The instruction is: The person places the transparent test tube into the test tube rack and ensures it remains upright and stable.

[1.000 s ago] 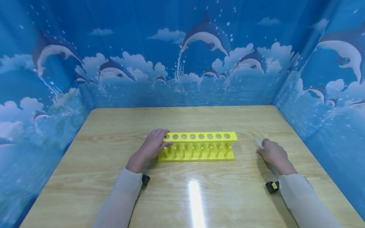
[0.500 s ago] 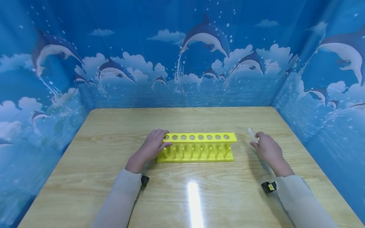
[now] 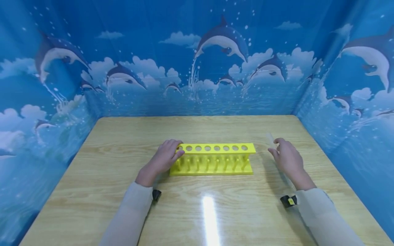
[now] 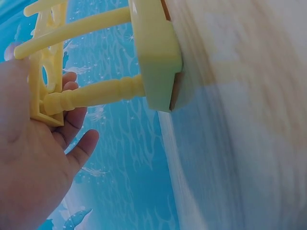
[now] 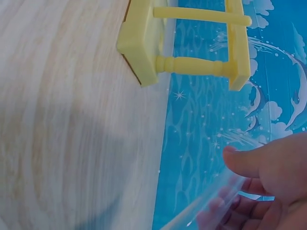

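A yellow test tube rack stands upright in the middle of the table, its top plate pierced by a row of holes and its base lined with pegs. At its left end my left hand grips the top plate, thumb in front and fingers behind. To the right of the rack, my right hand holds a clear test tube between thumb and fingers. The tube slants, with one end beyond the fingertips and the other back under the wrist. In the right wrist view, the see-through tube crosses in front of the curled fingers.
The wood-grain table ends at a blue curtain printed with dolphins, which encloses the back and both sides. A bright light reflection lies on the tabletop in front of the rack. Each sleeve has a small black device at the cuff.
My right hand has moved a little left and away from me with the test tube, its shadow now farther from it. The left hand and rack stay nearly still.
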`<state>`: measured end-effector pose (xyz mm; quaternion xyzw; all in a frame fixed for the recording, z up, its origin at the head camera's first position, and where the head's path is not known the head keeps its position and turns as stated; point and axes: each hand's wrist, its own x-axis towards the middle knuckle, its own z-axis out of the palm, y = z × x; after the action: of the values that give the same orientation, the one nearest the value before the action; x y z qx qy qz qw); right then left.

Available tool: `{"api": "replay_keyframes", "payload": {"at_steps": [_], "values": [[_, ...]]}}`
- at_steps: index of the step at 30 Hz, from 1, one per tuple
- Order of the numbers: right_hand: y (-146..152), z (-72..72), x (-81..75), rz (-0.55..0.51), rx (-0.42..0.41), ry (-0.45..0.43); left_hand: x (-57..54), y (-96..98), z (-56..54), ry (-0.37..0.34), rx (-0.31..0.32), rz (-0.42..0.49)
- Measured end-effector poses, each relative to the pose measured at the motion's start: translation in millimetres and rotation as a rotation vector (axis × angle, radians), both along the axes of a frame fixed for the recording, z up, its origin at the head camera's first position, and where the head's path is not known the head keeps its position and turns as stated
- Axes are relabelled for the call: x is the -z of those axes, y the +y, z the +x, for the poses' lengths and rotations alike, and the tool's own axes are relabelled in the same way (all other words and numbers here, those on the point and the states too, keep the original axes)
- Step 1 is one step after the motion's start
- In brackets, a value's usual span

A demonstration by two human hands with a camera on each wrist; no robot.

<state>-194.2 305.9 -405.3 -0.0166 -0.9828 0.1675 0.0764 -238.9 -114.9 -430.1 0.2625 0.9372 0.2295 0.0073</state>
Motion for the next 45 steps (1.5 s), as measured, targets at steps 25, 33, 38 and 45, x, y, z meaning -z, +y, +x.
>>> {"api": "replay_keyframes", "payload": {"at_steps": [25,33,38,45], "values": [[-14,-4.4,-5.3,-0.158,0.013,0.305,2.0,1.8,0.3,-0.010,-0.023,0.002],[-19,-6.4,-5.2,-0.236,-0.008,0.511,0.4,1.2,0.1,0.000,-0.008,0.015],[-23,-5.4,-5.6,-0.273,-0.027,0.566,-1.4,1.4,0.9,-0.002,-0.006,0.022],[-28,-6.7,-5.3,-0.331,-0.033,0.625,-0.5,2.0,0.3,0.001,-0.010,0.019]]}}
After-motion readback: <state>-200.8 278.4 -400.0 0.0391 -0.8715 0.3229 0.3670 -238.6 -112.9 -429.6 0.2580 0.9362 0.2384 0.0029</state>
